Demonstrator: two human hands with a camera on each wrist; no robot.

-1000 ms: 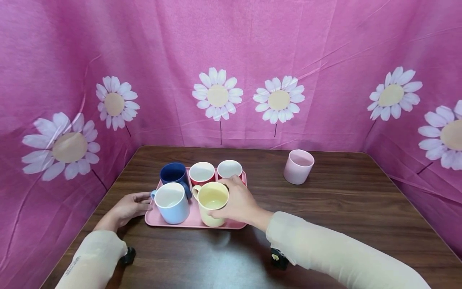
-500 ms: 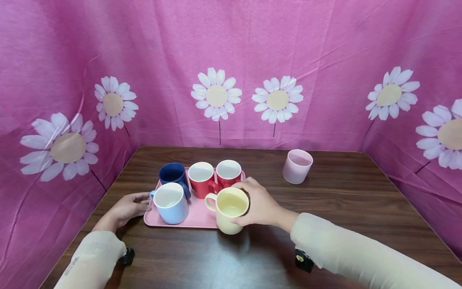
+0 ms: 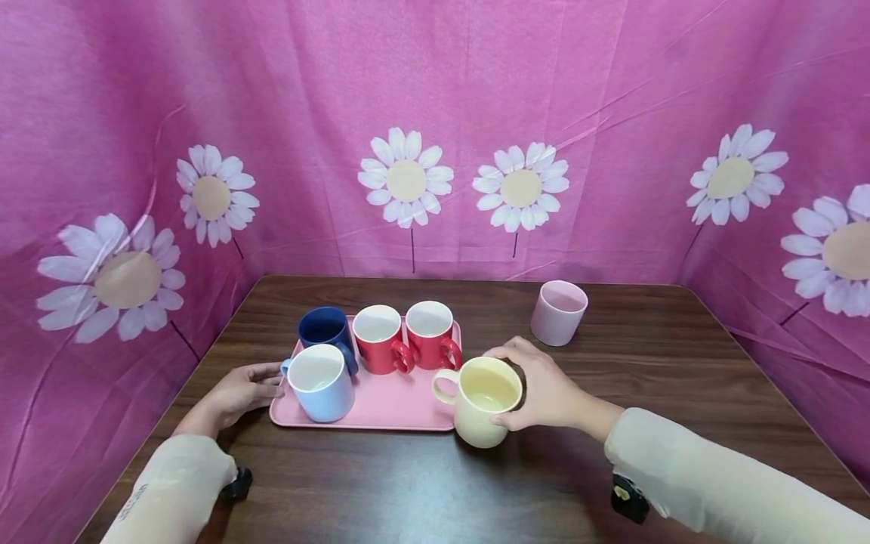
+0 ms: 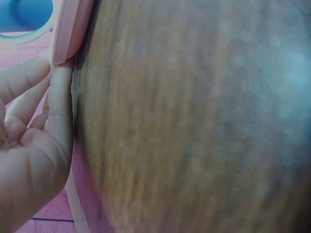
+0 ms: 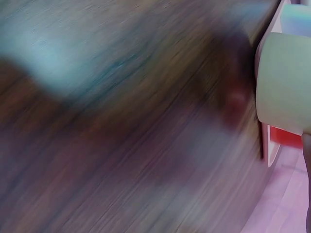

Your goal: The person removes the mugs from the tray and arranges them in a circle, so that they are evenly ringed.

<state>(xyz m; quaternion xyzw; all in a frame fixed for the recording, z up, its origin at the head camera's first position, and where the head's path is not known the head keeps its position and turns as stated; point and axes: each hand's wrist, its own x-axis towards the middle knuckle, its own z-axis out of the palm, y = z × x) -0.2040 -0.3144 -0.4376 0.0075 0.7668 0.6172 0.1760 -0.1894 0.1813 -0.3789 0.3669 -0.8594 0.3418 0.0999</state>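
Head view, clock set with 12 away from the person: the right hand point(image 3: 547, 391) grasps a yellow mug point(image 3: 479, 423) by its side wall, thumb and fingers round the far side from the handle. The mug lies at the hand's 8 o'clock, roughly upright, handle toward between 9 and 10. It sits just past the near right corner of a pink tray point(image 3: 394, 404), at about 4 o'clock from the tray's middle; the tray's long axis runs 9 to 3. Base contact with the table point(image 3: 353, 491) cannot be confirmed. A pink cup point(image 3: 557, 321) stands apart at the mug's 1 to 2 o'clock. The left hand point(image 3: 238, 393) is the farther one, the mug at its 3 o'clock across the tray. Left wrist view: extended fingers touch the tray's edge at 12 o'clock in frame; no clenching noted. Right wrist view: the mug fills the 3 o'clock margin, overlapping the tray; any gap cannot be judged, and the grip is largely out of frame.
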